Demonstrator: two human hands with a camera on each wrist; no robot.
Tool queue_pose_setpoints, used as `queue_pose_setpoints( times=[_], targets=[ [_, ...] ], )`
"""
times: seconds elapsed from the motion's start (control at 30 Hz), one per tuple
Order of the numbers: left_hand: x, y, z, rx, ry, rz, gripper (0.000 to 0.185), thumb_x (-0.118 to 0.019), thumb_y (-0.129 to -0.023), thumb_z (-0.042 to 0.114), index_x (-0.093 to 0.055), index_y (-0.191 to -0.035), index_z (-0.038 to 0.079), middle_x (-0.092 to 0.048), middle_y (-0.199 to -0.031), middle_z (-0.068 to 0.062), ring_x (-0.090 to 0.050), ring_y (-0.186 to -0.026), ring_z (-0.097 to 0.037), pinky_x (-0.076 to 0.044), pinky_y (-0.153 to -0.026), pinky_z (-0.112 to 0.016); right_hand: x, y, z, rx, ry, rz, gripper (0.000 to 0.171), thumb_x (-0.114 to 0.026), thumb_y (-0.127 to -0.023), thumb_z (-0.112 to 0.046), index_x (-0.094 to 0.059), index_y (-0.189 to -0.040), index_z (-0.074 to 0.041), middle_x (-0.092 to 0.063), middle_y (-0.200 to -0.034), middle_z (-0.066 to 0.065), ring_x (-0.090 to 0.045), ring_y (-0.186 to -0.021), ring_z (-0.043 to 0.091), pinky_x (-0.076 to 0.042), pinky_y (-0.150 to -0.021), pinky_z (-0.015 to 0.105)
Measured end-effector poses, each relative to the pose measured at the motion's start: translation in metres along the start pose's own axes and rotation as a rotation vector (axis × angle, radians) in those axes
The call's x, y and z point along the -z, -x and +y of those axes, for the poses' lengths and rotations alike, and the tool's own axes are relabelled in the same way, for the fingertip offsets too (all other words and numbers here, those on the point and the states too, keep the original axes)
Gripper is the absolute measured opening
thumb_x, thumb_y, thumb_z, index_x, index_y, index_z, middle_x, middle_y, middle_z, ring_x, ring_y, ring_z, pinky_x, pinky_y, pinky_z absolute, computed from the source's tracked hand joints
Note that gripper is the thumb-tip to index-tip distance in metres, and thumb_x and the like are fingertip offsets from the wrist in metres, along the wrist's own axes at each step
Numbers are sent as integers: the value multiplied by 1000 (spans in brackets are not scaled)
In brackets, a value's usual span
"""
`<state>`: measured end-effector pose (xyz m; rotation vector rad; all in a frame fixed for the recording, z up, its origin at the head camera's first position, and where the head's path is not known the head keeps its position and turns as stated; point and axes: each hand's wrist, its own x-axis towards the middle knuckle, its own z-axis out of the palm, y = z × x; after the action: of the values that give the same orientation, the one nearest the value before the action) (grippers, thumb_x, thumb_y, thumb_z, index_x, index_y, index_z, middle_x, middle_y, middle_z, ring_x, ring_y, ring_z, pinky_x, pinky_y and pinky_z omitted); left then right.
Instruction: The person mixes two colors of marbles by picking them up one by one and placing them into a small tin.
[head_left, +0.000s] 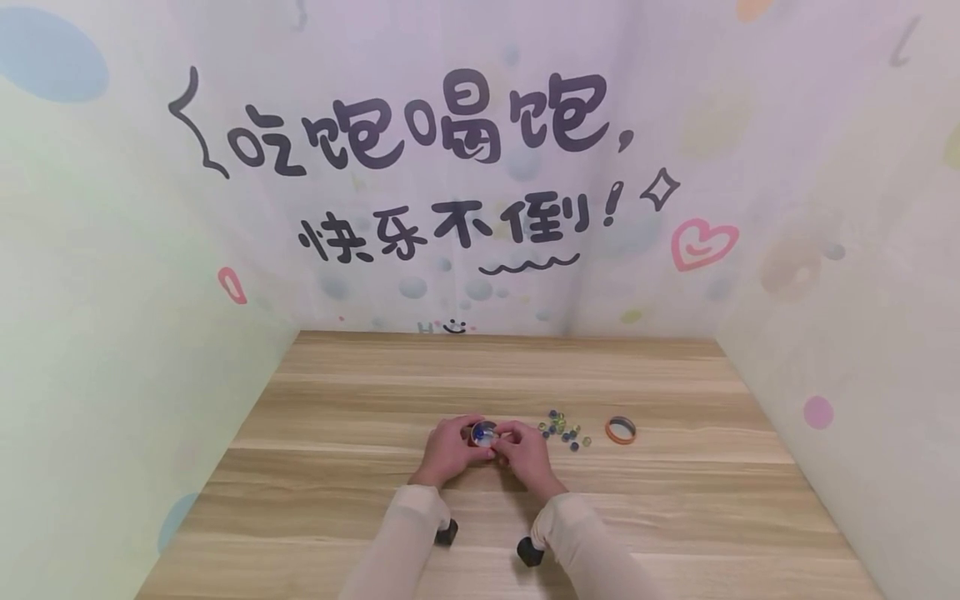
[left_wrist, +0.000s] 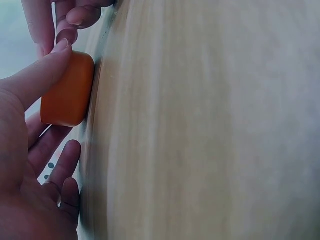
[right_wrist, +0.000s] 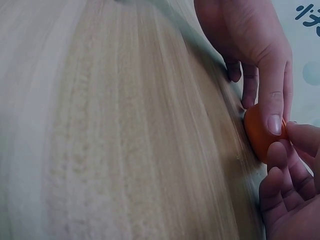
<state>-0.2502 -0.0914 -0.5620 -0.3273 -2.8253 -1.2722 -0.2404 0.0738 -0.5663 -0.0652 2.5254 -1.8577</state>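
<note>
1. The left hand (head_left: 447, 450) and the right hand (head_left: 527, 454) meet over a small round orange container (head_left: 483, 434) standing on the wooden table (head_left: 375, 400); both pinch it, fingertips curled round its sides
2. From the left wrist, the left thumb (left_wrist: 37, 75) presses the container's smooth orange wall (left_wrist: 67, 90); from the right wrist, that hand's fingers (right_wrist: 280, 155) touch the opposite side
3. It looks light, rigid and rather slick, so the rounded sides seem the best hold; blue beads show inside from above, and tilting could spill them
4. Just right of the hands lies a scatter of small loose beads (head_left: 562, 427), likely to roll
5. Further right lies an orange ring (head_left: 621, 430), possibly the lid
6. The backdrop (head_left: 480, 167) reads "吃饱喝饱, 快乐不倒!", with a pink heart (head_left: 702, 242)
</note>
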Motion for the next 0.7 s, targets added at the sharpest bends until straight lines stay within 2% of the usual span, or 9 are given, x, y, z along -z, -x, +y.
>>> queue_pose_setpoints(
  times=[0.23, 0.43, 0.7],
  targets=[
    [1, 1, 2, -2, -2, 2, 59, -87, -69, 39, -68, -121, 16, -67, -113, -6, -58, -101, -24, -45, -88, -46, 1, 0, 0, 3, -2, -4, 14, -71, -84, -1, -69, -98, 0, -62, -67, 4, -55, -51, 13, -43, -43, 25],
    [2, 1, 3, 4, 12, 1, 59, -87, -70, 38, -68, -121, 15, -66, -115, -6, -59, -104, -25, -44, -90, -47, 2, 1, 0, -33, -23, -4, 14, -71, -84, -3, -69, -98, -2, -62, -69, 3, -56, -52, 13, -43, -43, 25],
    [3, 3, 2, 15, 12, -3, 60, -87, -70, 39, -67, -122, 16, -66, -117, -8, -58, -108, -28, -43, -93, -50, 4, 2, -1, -21, -44, -9, 16, -71, -84, -1, -68, -99, 2, -63, -70, 4, -56, -53, 15, -45, -46, 26]
  ],
)
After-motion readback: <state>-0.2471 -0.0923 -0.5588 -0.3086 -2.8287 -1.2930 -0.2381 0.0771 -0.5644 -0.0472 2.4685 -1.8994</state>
